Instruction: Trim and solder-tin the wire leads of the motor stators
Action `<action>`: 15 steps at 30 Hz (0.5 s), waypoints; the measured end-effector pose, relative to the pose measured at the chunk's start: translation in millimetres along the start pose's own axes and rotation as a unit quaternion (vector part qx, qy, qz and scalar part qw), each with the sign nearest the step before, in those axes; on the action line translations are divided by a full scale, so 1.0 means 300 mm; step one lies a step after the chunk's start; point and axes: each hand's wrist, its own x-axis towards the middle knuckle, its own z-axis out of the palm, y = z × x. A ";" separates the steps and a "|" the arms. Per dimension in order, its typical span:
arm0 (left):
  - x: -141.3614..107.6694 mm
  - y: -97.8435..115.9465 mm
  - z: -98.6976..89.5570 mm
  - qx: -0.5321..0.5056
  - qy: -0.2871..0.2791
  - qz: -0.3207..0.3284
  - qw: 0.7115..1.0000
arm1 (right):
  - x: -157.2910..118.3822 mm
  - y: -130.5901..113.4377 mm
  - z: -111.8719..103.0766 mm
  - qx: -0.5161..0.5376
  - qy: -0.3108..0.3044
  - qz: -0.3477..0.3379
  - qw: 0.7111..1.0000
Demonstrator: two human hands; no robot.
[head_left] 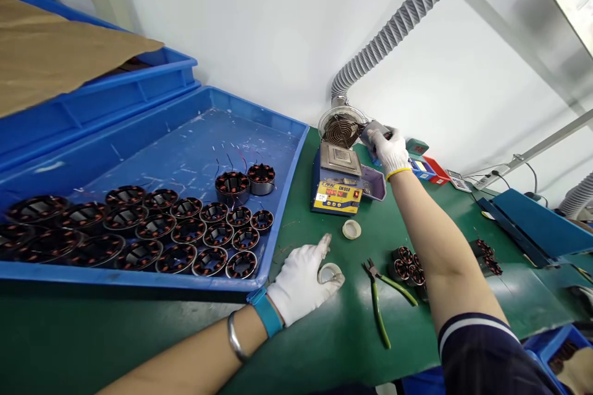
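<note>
My left hand [303,278], in a white glove, rests low over the green bench. Its thumb and fingers are spread around a small white round dish [328,272], and a fingertip overlaps the dish's edge. Farther off, my gloved right hand [391,151] is closed on a grey, cylindrical motor stator [372,134], partly hidden by the fingers. It is beside the round fume-extractor mouth [341,130], behind the solder pot [340,157] with its yellow display panel [336,196]. A second round dish [351,229] lies in front of the pot.
Many wound stators [189,230] stand in the blue tray [259,112] on the left. Green-handled cutters [380,302] lie open on the bench, beside smaller stators [404,264]. A purple bin [374,183] adjoins the solder pot. A grey hose [403,21] rises behind.
</note>
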 end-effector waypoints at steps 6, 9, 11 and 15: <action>-0.003 0.005 0.002 0.001 -0.002 0.002 1.000 | -0.045 -0.066 -0.059 -0.448 -0.038 -0.265 0.853; -0.002 0.004 0.005 0.003 0.001 0.005 1.000 | -0.082 -0.098 -0.027 -0.530 -0.084 -0.307 0.786; -0.002 0.004 0.004 0.004 -0.001 0.005 1.000 | -0.102 -0.109 0.003 -0.554 -0.105 -0.310 0.765; -0.004 0.009 -0.006 0.000 -0.003 0.002 1.000 | -0.118 -0.113 0.037 -0.569 -0.127 -0.307 0.752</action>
